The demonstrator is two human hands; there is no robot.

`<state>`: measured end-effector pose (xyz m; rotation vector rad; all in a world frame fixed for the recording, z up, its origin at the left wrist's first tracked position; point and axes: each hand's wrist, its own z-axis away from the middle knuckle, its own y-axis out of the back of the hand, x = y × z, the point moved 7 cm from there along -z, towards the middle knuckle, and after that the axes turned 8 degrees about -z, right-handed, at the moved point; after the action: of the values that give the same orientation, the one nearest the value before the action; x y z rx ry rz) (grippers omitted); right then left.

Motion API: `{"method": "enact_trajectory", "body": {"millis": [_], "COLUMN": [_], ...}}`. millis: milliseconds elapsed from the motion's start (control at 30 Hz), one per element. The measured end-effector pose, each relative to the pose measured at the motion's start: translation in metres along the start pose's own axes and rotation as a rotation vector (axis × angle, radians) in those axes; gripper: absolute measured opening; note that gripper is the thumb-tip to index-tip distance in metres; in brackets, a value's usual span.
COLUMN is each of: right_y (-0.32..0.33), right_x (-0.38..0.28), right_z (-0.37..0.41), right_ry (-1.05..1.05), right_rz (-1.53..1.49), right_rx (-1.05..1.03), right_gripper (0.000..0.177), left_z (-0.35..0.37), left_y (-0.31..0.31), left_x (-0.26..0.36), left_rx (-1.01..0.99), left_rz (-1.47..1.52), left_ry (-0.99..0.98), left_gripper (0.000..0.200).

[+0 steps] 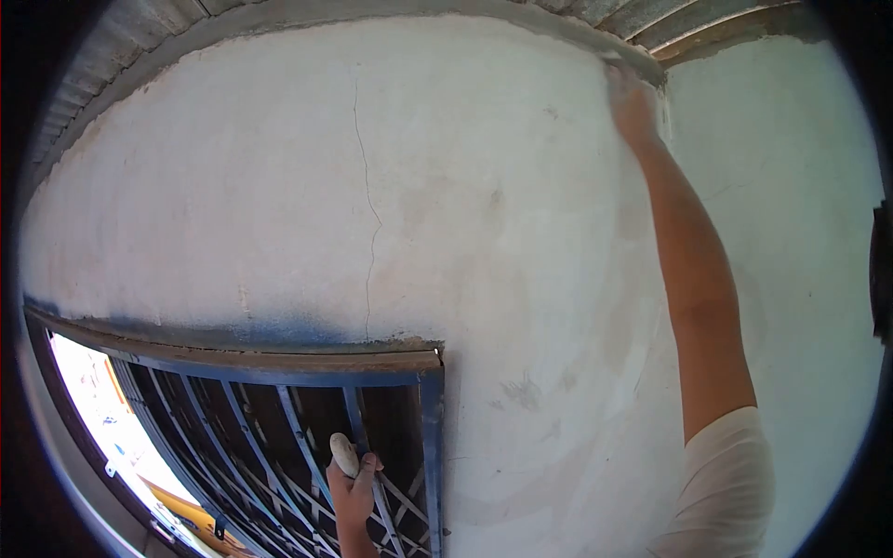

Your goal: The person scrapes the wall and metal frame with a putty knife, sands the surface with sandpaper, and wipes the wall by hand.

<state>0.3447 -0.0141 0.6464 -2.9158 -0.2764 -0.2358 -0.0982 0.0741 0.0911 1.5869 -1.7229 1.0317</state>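
Observation:
Low in the view, my left hand [352, 498] is closed around a pale, rounded, handle-like object [343, 454]. Its thumb side overlaps a bar of the blue metal folding gate [296, 423], and the rest of the object is hidden in the grip. My right arm stretches up to the top right, where my right hand [633, 107] lies against the white plastered wall [521, 186], just below the ceiling edge and beside the inner corner. Motion blurs its fingers, and I cannot tell what is in them.
A thin crack [368, 191] runs down the wall to the gate's top frame [279, 358]. Corrugated roofing [688, 23] covers the room above. A dark object [879, 270] sits at the far right edge. Bright daylight and something yellow [191, 516] show at lower left.

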Motion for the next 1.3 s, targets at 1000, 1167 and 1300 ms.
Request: {"method": "enact_trajectory", "body": {"millis": [1000,1167,1300], "right_y": [0.072,0.101,0.121], "right_x": [-0.061,-0.098,-0.126], "right_z": [0.243,0.400,0.629], "right_ry": [-0.017,-0.114,-0.325], "right_rz": [0.009,-0.082,-0.224], "right_rx": [-0.023,-0.268,-0.756], "right_gripper": [0.036,0.036,0.042], "left_z": [0.015,0.019,0.022], "left_y": [-0.005,-0.006,-0.004], "left_x": [0.008,0.002,-0.004], "left_rx": [-0.010,0.024,0.081], "left_rz": [-0.048,-0.066,-0.098], "left_ry": [0.019,0.078,0.117], "left_gripper": [0.020,0.026,0.031]}}
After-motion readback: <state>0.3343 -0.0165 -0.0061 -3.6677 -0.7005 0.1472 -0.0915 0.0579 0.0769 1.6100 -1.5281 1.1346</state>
